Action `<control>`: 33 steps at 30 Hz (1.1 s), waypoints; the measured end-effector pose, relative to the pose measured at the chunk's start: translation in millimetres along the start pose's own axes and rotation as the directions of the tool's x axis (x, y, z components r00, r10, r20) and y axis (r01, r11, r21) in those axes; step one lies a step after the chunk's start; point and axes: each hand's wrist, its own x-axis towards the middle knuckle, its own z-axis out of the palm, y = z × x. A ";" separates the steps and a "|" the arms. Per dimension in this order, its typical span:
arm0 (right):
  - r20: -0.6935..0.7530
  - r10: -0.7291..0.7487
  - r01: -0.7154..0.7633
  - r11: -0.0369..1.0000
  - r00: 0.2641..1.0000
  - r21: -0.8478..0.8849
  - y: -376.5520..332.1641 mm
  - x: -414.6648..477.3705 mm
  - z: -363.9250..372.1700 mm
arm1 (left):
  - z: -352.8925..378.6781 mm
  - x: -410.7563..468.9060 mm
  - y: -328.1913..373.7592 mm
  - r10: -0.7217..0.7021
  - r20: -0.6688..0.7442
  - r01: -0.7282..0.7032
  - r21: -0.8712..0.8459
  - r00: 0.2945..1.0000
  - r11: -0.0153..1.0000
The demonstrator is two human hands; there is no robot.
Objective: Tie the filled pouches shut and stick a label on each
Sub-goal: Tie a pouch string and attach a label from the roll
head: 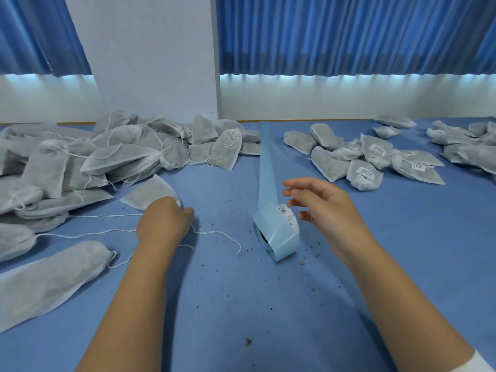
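A blue roll of labels [279,234] stands on the blue table [241,304], its backing strip trailing away toward the far edge. My right hand [322,208] hovers just right of the roll, fingers spread and relaxed, holding nothing. My left hand [166,218] lies knuckles-up on the table, fingers curled round a white drawstring [217,233] of a grey pouch [150,193] that lies just beyond it. A long filled pouch [51,280] lies at the near left.
A big heap of unlabelled grey pouches [88,157] fills the left and back. Several pouches with white labels [370,159] are piled at the right, and more pouches [467,146] lie at the far right. Dry crumbs are scattered across the table.
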 end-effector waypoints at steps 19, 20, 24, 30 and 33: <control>0.135 -0.113 0.131 0.982 0.984 -0.137 -7.0 -20.0 31.4 | -19.9 -66.7 64.3 0.314 0.057 -0.132 -0.826 0.948 0.548; 0.136 -0.099 0.118 0.983 0.986 -0.142 -7.2 -20.9 33.8 | -18.5 -69.6 66.8 0.325 0.064 -0.130 -0.831 0.943 0.540; 0.115 -0.071 0.083 0.991 0.991 -0.107 -5.8 -20.4 39.0 | -13.1 -78.9 73.2 0.351 0.058 -0.141 -0.845 0.934 0.516; 0.175 -0.028 0.010 0.995 0.984 0.104 -7.0 -16.3 28.3 | -10.2 -76.0 70.0 0.326 -0.056 -0.251 -0.765 0.944 0.594; 0.220 -0.064 0.050 0.996 0.973 0.068 -11.3 -16.3 22.4 | -14.1 -75.1 63.7 0.533 -0.164 -0.522 -0.562 0.830 0.642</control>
